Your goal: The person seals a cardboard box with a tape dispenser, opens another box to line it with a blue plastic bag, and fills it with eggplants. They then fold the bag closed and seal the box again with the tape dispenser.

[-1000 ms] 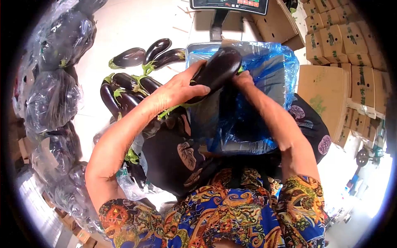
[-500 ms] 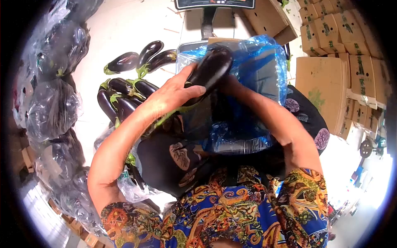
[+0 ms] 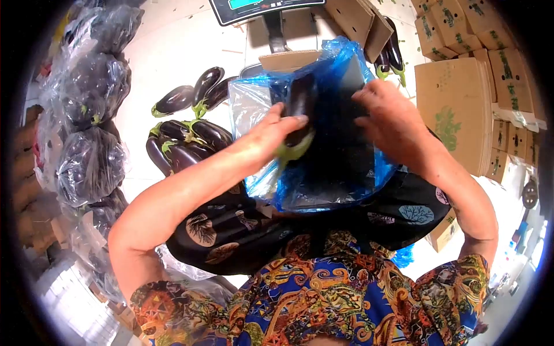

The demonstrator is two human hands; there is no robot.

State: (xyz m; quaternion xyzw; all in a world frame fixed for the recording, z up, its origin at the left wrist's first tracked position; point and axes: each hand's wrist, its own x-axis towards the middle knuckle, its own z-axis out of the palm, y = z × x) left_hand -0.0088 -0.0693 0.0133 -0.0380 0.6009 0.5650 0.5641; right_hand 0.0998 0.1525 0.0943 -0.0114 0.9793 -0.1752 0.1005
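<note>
My left hand (image 3: pixel 268 135) is closed around the stem half of a dark purple eggplant (image 3: pixel 301 101), thumb on top. The eggplant points away from me over the left part of a blue plastic bag (image 3: pixel 340 63), its green cap nearest me. The bag lines an open container on the scale and spreads wide, its interior dark. At the bag's right side is my right hand (image 3: pixel 395 118), with thumb and fingers apart and nothing visible between them. To the left, a pile of eggplants (image 3: pixel 184 153) and several loose ones (image 3: pixel 176 100) lie on the floor.
A scale display (image 3: pixel 265 7) stands beyond the bag. Bagged eggplants (image 3: pixel 86 164) line the left. Cardboard boxes (image 3: pixel 450 115) are stacked at right, and more eggplants (image 3: pixel 393 55) lie by an open carton (image 3: pixel 355 23).
The eggplant in my left hand has gone lower over the bag and turned more upright in view. My right hand has come out from behind it and moved right, its fingers spreading.
</note>
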